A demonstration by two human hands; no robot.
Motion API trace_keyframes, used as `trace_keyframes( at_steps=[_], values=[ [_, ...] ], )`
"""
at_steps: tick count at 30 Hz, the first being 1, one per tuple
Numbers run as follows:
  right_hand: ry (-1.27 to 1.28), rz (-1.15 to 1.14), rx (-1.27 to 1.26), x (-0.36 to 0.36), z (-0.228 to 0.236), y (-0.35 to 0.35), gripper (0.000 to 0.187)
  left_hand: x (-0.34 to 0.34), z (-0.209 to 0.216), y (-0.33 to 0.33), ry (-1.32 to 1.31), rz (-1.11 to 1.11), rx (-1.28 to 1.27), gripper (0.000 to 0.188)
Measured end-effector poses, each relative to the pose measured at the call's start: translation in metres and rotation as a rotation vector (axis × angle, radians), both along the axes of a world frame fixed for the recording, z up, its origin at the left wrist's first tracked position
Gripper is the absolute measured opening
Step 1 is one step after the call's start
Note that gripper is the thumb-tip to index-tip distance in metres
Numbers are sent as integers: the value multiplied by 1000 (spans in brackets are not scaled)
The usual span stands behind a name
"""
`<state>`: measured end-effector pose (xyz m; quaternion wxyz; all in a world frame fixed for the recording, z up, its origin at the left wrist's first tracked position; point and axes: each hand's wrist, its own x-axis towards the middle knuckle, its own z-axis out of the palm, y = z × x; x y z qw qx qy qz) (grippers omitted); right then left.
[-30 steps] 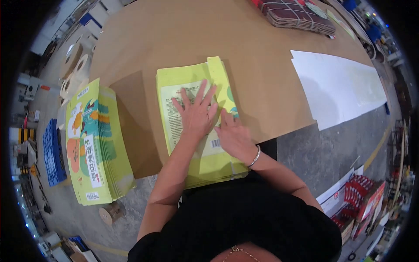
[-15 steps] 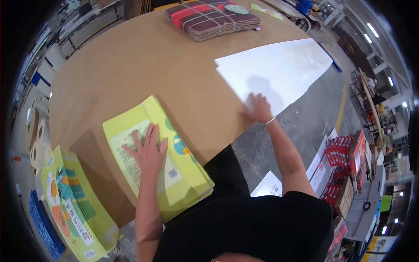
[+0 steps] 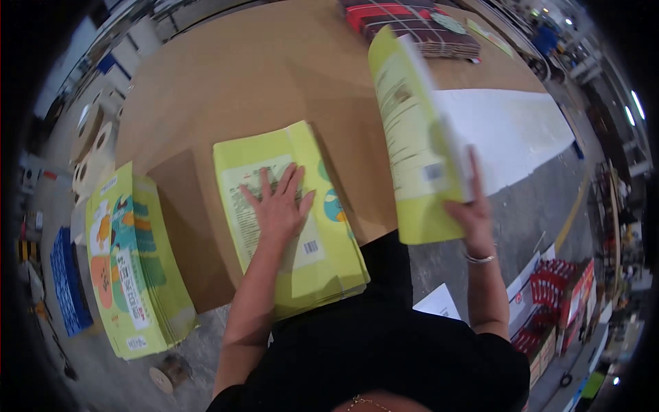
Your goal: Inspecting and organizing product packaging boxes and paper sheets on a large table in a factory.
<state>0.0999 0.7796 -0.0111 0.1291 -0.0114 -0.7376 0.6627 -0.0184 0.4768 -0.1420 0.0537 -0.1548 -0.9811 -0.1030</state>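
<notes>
1. Grey floor surrounds the workplace.
2. On it stands a broad table with a brown top.
3. A white sheet lies along the table's right edge.
4. A stack of green printed packaging lies flat at the near edge, label side up.
5. A fanned green stack leans by the left edge, close to the near-left corner.
6. A single green piece, blurred, is raised steeply toward the right edge, hiding part of the white sheet.
7. A plaid bundle sits at the far edge.
8. The left hand rests flat on the flat stack, fingers spread, grasping nothing.
9. The right hand pinches the raised piece by its right side.
10. A bracelet circles the right wrist.
</notes>
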Motion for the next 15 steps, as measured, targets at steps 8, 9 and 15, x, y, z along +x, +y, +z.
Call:
trace_keyframes(
  at_steps=[8, 9, 15],
  values=[
    [-390, 111, -452, 2, -45, -42, 71, -4, -16, -10, 36, -30, -62, 54],
    [-431, 126, -379, 4, -53, -58, 68, -4, -12, -11, 29, -49, -181, 53],
    [-339, 212, 196, 12, -93, -82, 67, -13, -10, -22, 269, 133, 195, 42]
  ],
)
